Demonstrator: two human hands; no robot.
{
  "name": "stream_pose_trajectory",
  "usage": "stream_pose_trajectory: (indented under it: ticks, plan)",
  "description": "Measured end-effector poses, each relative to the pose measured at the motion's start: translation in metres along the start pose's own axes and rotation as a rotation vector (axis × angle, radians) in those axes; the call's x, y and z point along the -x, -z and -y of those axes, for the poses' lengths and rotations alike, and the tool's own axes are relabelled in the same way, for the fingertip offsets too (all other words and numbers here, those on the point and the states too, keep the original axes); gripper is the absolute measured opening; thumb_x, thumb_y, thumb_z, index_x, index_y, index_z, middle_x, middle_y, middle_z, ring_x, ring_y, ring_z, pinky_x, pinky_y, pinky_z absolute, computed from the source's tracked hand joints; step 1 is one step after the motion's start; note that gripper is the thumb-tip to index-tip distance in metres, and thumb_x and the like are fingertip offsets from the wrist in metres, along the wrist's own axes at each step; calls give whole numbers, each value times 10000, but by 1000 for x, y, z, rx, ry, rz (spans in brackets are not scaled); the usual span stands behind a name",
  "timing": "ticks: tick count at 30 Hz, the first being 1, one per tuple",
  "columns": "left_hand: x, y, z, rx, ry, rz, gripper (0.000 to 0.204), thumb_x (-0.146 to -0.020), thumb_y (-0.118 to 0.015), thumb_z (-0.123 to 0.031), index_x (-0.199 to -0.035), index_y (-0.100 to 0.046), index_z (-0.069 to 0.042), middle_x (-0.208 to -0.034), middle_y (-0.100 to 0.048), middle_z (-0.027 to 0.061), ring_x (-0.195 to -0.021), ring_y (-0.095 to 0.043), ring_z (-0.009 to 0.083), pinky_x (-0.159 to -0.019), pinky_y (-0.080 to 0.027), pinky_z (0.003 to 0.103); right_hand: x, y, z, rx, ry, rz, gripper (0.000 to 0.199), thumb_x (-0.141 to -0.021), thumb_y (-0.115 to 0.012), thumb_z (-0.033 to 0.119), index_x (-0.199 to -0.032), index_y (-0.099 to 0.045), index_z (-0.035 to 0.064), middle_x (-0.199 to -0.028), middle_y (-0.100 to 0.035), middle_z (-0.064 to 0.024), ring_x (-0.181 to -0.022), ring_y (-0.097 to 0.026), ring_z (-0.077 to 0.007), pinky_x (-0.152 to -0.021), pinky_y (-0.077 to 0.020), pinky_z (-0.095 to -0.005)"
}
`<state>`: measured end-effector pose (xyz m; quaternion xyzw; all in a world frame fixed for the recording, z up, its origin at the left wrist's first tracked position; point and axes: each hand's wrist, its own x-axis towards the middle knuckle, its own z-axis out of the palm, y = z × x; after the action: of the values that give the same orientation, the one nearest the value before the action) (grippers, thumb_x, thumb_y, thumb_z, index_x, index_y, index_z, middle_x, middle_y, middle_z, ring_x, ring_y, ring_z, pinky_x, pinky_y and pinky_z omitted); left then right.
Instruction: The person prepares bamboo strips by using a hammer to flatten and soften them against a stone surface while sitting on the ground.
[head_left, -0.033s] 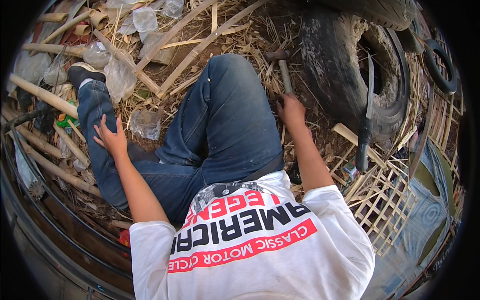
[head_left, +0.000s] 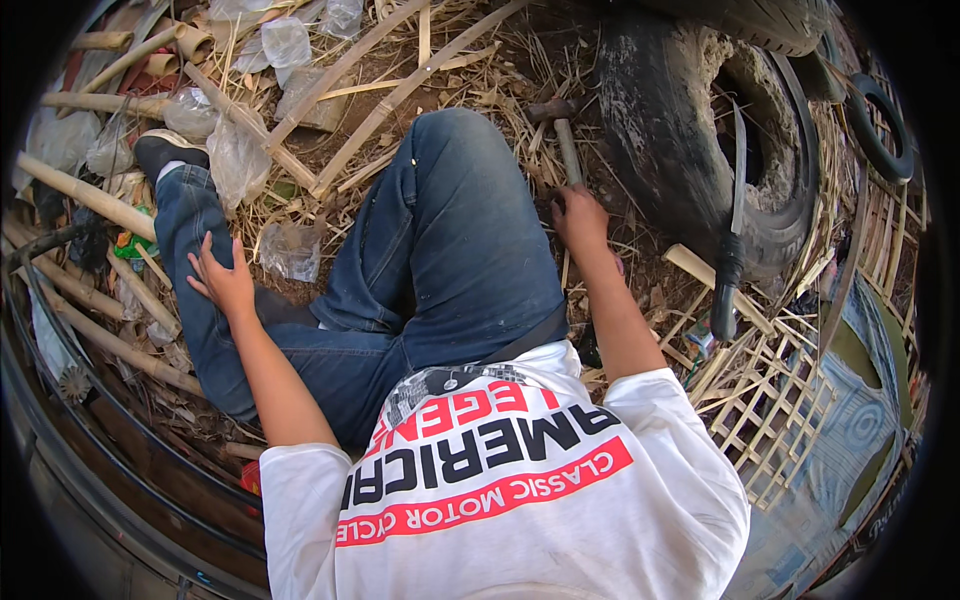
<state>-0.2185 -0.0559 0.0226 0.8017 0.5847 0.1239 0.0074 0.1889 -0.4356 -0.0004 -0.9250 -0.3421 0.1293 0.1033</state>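
My right hand (head_left: 582, 225) is closed round the handle of a hammer (head_left: 568, 150), beside my raised right knee. The hammer's dark head points away from me, close to the ground. Part of the grip is hidden under my fingers. My left hand (head_left: 222, 277) lies with spread fingers on the lower leg of my blue jeans (head_left: 195, 215) and holds nothing. Right of the hammer, a machete (head_left: 738, 180) with a black handle stands tilted against a large worn tyre (head_left: 650, 130), blade up.
Split bamboo strips (head_left: 400, 95) and bamboo poles (head_left: 90, 195) cross the littered ground ahead and left. Clear plastic bags (head_left: 240, 160) lie among them. At the right are a woven bamboo lattice (head_left: 765, 420), blue denim cloth (head_left: 850, 410) and a small tyre (head_left: 880, 130).
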Motion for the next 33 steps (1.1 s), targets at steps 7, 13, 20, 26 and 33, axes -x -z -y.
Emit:
stream_pose_trajectory:
  ticks: [7,13,20,26,33]
  plan:
    - [0,-3,-2,-20,-31,-4,550,-890,-668,-404,-1358,-523,-156,-1397,-540,119,-1440,-298,343,-1177,-87,581,-5,-1,4,17,-99,51,242,-779,-743,187,-1006,-695,116,-985,-638,-108,-904,-661,-337,-754,-541,-453]
    - [4,-2,-4,-10,-36,13,535,-887,-673,-390,-1346,-535,-151,-1398,-537,126,-1437,-304,349,-1179,-92,575,-7,-4,11,2,-120,1,181,-760,-708,172,-890,-684,47,-973,-632,-154,-834,-680,-367,-720,-556,-488]
    - [5,2,-3,-21,-24,34,526,-892,-674,-378,-1346,-540,-150,-1404,-529,133,-1442,-294,352,-1184,-84,571,-13,-8,19,87,-148,49,199,-758,-702,197,-868,-683,33,-961,-630,-174,-803,-675,-385,-714,-557,-482]
    - [8,0,-4,5,-32,11,516,-897,-672,-368,-1348,-543,-151,-1409,-524,133,-1441,-293,357,-1188,-79,565,-6,-4,10,-101,-142,-68,197,-780,-686,204,-868,-662,30,-905,-638,-170,-777,-678,-344,-672,-535,-459]
    - [10,2,-3,45,-7,0,504,-891,-680,-347,-1337,-551,-151,-1374,-553,131,-1433,-305,368,-1180,-80,581,-10,7,-10,-678,-200,-166,126,-821,-693,80,-886,-626,-6,-712,-655,-96,-625,-615,-148,-599,-489,-294]
